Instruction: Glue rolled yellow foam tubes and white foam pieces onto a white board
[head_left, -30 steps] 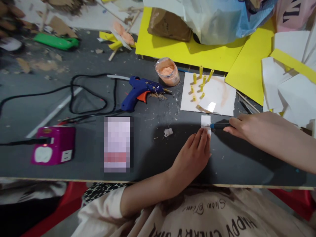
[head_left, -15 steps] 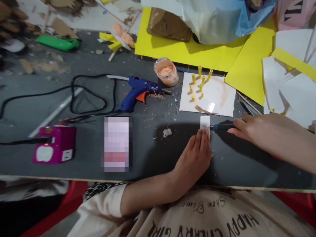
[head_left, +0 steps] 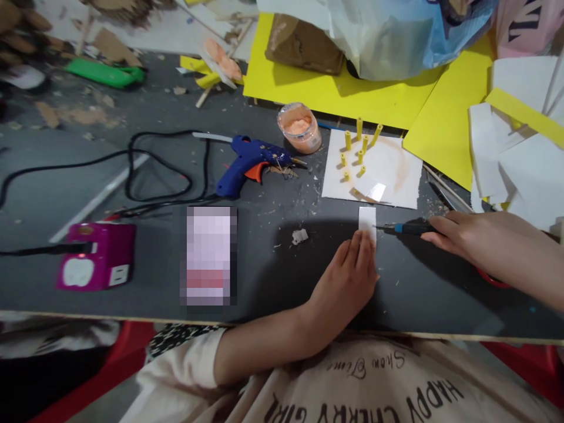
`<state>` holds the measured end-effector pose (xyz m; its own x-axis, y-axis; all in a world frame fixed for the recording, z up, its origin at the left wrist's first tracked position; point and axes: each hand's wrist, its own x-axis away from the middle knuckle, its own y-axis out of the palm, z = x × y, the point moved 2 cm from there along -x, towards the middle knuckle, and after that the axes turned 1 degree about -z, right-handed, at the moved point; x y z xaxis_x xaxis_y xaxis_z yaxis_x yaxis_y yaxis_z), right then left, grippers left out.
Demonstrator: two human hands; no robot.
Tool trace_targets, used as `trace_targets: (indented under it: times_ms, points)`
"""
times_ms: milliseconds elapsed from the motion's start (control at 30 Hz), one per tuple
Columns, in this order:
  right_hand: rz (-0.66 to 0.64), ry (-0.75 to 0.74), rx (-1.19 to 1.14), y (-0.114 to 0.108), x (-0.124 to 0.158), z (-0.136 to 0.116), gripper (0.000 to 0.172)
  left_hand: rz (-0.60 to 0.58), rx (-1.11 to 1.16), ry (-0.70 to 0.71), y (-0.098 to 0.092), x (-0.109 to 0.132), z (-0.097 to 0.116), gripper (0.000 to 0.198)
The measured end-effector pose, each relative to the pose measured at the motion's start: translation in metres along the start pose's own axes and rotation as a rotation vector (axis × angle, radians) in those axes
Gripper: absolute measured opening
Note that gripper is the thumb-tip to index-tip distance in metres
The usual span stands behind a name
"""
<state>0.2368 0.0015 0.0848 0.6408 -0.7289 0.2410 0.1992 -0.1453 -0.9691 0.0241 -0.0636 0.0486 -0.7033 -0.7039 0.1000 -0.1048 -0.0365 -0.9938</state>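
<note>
My left hand (head_left: pixel 346 273) lies with its fingers stretched out, fingertips pressing a small white strip (head_left: pixel 367 218) flat on the dark table; the strip's lower part is under them. In my right hand (head_left: pixel 462 235) is a slim craft knife (head_left: pixel 408 228) with a dark handle and a blue collar. Its thin tip points left, close to the strip's right edge; whether they touch, I cannot tell. Just beyond the strip is a white board (head_left: pixel 399 191) with several short yellow tubes (head_left: pixel 359 128) standing on it and a faint orange smear.
Left of the board are an open jar of orange paste (head_left: pixel 303 138) and a blue glue gun (head_left: pixel 247 161) with its black cord. A phone (head_left: pixel 207 255) and a purple box (head_left: pixel 97 257) lie nearer. Yellow sheets (head_left: pixel 452 106) and white scraps (head_left: pixel 529 164) lie at the back right.
The knife and my right hand have drawn back slightly to the right, away from the strip. My left hand stays on the strip.
</note>
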Motion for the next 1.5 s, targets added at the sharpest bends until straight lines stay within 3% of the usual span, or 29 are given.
trace_targets:
  times_ms: [100,200,267,333,467,533,633,700,767,867,967,1033,1100,1267,1500]
  points:
    - [0.029,0.01,0.037,-0.001,0.008,0.001,0.063,0.009,0.025,0.0,0.0,0.001,0.0,0.044]
    - [0.015,0.06,0.067,-0.005,0.022,0.003,0.057,0.012,0.054,0.0,0.001,0.001,-0.003,0.046]
    - [0.05,0.127,0.059,-0.006,0.037,0.009,0.05,0.036,0.087,0.018,0.003,0.002,-0.007,0.045]
    - [0.128,0.233,0.049,0.0,0.057,0.019,0.053,0.097,0.125,0.046,0.006,0.002,-0.012,0.043]
    - [0.322,0.598,0.096,0.034,0.1,0.048,0.065,0.204,0.209,0.069,0.012,0.004,-0.022,0.037]
    - [0.4,0.737,0.11,0.056,0.115,0.062,0.08,0.221,0.245,0.086,0.014,0.004,-0.026,0.037]
    - [0.434,0.852,0.05,0.084,0.123,0.078,0.092,0.23,0.291,0.124,0.015,0.004,-0.031,0.034]
    - [0.468,0.861,0.056,0.089,0.118,0.082,0.092,0.237,0.325,0.135,0.015,0.004,-0.033,0.032]
    - [0.559,0.832,0.084,0.081,0.106,0.077,0.085,0.245,0.348,0.123,0.015,0.005,-0.035,0.031]
    - [0.629,0.686,-0.03,0.055,0.073,0.049,0.056,0.261,0.374,0.092,0.016,0.007,-0.036,0.031]
    - [0.566,0.371,-0.148,0.032,0.028,0.002,0.031,0.257,0.408,0.096,0.018,0.008,-0.037,0.035]
    - [0.463,0.195,-0.165,0.028,-0.001,-0.029,0.029,0.242,0.428,0.102,0.019,0.008,-0.038,0.036]
    - [0.377,0.112,-0.183,0.033,-0.025,-0.052,0.032,0.237,0.445,0.099,0.02,0.008,-0.039,0.035]
    - [0.243,0.236,-0.237,0.049,-0.047,-0.062,0.04,0.262,0.473,0.118,0.024,0.006,-0.042,0.033]
    - [0.201,0.363,-0.754,0.047,-0.038,-0.044,0.017,0.237,0.479,0.185,0.027,0.007,-0.039,0.035]
